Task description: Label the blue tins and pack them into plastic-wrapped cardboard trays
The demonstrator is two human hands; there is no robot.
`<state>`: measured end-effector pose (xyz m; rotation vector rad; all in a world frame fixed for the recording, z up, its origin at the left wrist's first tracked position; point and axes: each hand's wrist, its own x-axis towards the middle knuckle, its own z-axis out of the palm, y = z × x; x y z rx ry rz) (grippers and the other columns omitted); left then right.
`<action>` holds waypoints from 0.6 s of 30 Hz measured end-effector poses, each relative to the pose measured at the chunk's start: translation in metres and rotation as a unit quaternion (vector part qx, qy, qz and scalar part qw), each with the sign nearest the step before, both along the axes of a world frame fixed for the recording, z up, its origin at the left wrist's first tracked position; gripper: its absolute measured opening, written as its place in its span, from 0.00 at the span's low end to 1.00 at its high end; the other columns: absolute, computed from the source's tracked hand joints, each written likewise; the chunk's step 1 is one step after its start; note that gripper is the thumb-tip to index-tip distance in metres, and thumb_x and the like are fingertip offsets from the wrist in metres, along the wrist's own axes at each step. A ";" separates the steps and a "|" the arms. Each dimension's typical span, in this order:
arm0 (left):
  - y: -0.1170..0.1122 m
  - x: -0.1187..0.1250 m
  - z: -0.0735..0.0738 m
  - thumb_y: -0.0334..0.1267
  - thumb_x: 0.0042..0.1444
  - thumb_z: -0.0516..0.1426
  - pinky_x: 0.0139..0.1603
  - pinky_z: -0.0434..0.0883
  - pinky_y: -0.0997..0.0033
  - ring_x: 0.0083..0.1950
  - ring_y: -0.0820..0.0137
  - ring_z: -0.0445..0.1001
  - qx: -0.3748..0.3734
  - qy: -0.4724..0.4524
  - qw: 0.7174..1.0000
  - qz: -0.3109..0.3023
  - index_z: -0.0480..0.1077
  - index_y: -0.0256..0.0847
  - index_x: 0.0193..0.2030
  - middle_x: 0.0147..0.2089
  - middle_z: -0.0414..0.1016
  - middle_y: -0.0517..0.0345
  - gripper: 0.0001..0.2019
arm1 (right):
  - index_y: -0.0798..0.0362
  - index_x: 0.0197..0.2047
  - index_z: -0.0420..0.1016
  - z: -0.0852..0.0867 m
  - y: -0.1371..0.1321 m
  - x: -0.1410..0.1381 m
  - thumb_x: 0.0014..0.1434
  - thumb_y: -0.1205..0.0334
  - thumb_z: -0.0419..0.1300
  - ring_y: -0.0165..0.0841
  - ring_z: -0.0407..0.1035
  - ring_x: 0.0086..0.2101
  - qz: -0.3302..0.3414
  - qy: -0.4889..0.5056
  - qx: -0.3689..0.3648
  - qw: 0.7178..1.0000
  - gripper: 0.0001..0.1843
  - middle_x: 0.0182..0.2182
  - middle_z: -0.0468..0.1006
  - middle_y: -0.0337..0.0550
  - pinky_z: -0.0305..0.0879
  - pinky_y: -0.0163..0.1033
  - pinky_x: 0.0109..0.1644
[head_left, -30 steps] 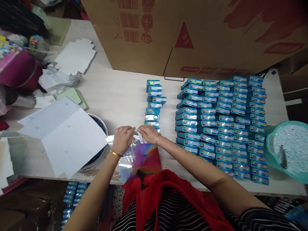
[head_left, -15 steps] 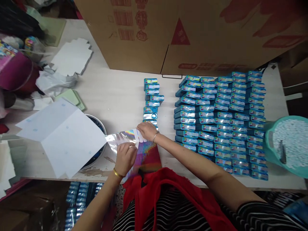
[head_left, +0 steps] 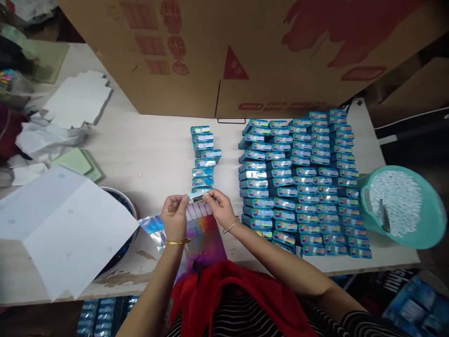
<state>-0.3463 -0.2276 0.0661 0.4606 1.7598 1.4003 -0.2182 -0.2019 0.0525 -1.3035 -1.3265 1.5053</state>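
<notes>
My left hand (head_left: pixel 175 216) and my right hand (head_left: pixel 220 207) are raised side by side just above the table's near edge. Between their pinched fingertips they hold a small shiny holographic sticker strip (head_left: pixel 196 195). Below them lies a holographic sticker sheet (head_left: pixel 203 231) that hangs over the table edge. Just beyond the hands runs a single column of small blue boxes (head_left: pixel 202 159) with shiny labels.
A large block of stacked blue boxes (head_left: pixel 298 182) fills the table's right half. A teal basin of white bits (head_left: pixel 403 206) sits at the far right. White folded card (head_left: pixel 63 224) covers a round tub on the left. A big cardboard carton (head_left: pixel 224 51) stands behind.
My left hand came up from the sheet's near edge to meet the right hand, and both now pinch a small strip lifted off the sheet. The camera view shifted right.
</notes>
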 end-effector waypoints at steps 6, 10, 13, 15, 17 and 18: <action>0.054 0.015 -0.031 0.40 0.47 0.62 0.43 0.68 0.68 0.36 0.71 0.70 0.035 0.148 0.987 -0.056 0.69 0.40 0.28 0.31 0.70 0.60 0.08 | 0.52 0.24 0.66 -0.021 0.056 0.027 0.61 0.54 0.54 0.31 0.62 0.28 -0.043 -0.121 0.075 0.989 0.16 0.22 0.68 0.36 0.58 0.36 0.38; 0.081 0.021 -0.043 0.36 0.48 0.60 0.51 0.64 0.63 0.43 0.67 0.69 0.000 0.280 0.957 -0.073 0.69 0.41 0.26 0.35 0.68 0.59 0.05 | 0.52 0.25 0.68 -0.037 0.081 0.035 0.60 0.59 0.54 0.32 0.64 0.31 -0.018 -0.235 0.121 0.964 0.13 0.24 0.71 0.36 0.54 0.38 0.42; 0.088 0.023 -0.049 0.36 0.48 0.61 0.53 0.60 0.58 0.48 0.63 0.68 -0.077 0.310 0.944 -0.079 0.70 0.42 0.27 0.39 0.69 0.57 0.04 | 0.52 0.26 0.69 -0.048 0.088 0.034 0.61 0.62 0.54 0.32 0.66 0.33 -0.002 -0.290 0.118 0.950 0.12 0.27 0.74 0.37 0.52 0.39 0.43; 0.090 0.024 -0.052 0.37 0.49 0.61 0.54 0.57 0.55 0.49 0.62 0.67 -0.107 0.328 0.934 -0.087 0.70 0.42 0.27 0.41 0.69 0.57 0.04 | 0.52 0.27 0.69 -0.054 0.091 0.033 0.61 0.61 0.54 0.33 0.66 0.35 0.009 -0.307 0.112 0.945 0.11 0.29 0.75 0.38 0.51 0.40 0.44; 0.091 0.025 -0.056 0.38 0.49 0.61 0.55 0.56 0.53 0.49 0.61 0.67 -0.123 0.344 0.926 -0.094 0.70 0.43 0.28 0.42 0.69 0.57 0.04 | 0.51 0.28 0.70 -0.059 0.093 0.033 0.61 0.61 0.54 0.34 0.67 0.36 0.020 -0.314 0.107 0.943 0.11 0.30 0.76 0.38 0.51 0.40 0.44; 0.091 0.026 -0.058 0.38 0.49 0.61 0.54 0.56 0.53 0.50 0.60 0.66 -0.128 0.350 0.923 -0.098 0.70 0.43 0.28 0.42 0.69 0.57 0.04 | 0.51 0.28 0.70 -0.061 0.094 0.033 0.61 0.61 0.54 0.34 0.67 0.36 0.024 -0.316 0.104 0.943 0.11 0.30 0.76 0.38 0.51 0.40 0.45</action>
